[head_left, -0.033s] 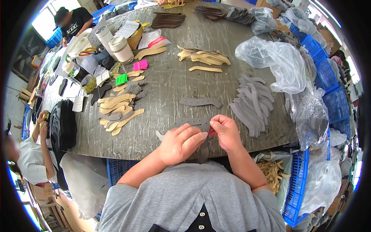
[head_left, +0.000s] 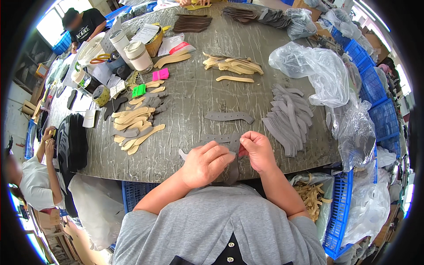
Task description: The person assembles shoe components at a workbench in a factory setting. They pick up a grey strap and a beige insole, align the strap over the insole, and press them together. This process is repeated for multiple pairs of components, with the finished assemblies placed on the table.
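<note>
Grey leather-ish strip w/ a row of holes sits right at the near table edge, pinched between both hands. Left hand has fingers pressed together on its left part, right hand nips the top corner betw thumb and forefinger, so both are closed on it, tho exactly how many layers they're holding I can't tell. Another punched grey strip lies flat just beyond, and a big fanned stack of grey pieces is off to the right, tan cutouts to the left. Imo the risk: the piece hangs half over the table edge, so a loose pinch could drop it into the blue crate below. Also easy to misalign holes if the layers slide.
</note>
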